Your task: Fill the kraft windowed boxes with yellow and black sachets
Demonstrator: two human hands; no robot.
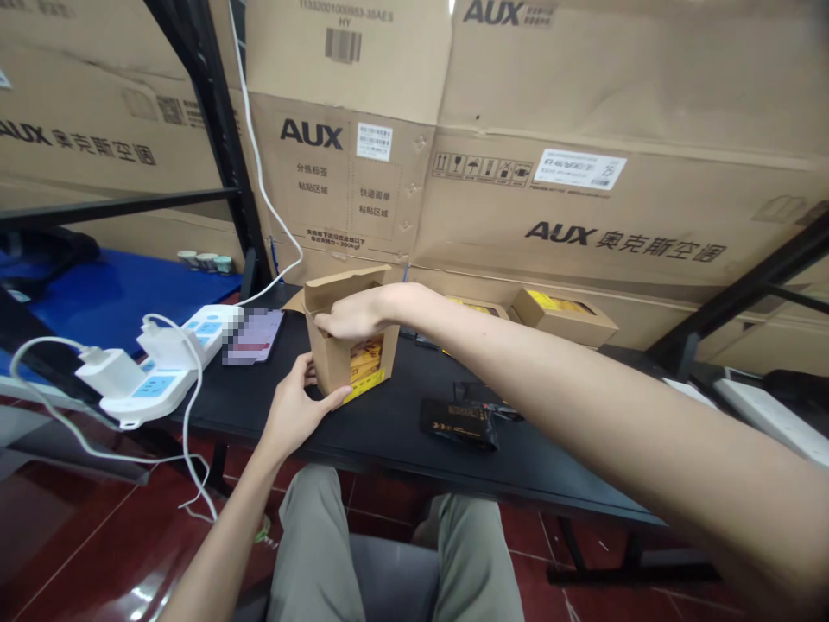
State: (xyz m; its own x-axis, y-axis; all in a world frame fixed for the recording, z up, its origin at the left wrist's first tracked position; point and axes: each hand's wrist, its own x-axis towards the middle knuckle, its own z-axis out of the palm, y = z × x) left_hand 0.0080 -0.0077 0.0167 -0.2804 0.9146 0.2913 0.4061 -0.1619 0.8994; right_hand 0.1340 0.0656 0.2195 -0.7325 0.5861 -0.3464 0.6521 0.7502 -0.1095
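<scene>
two grips close on a windowed kraft carton (330,363) at the edge of a black table (382,445): left hand (294,408) cups its lower corner, right hand (350,315) pinches the top flap (343,281). thin creased card could buckle or spring open if that grip slips.

The person wore loose grey-khaki trousers (311,553), softly creased across both thighs, at the near edge of the view. The left forearm (224,544) and right forearm (583,406) were bare, as were the left hand (294,410) and right hand (353,314), with no sleeve showing.
</scene>
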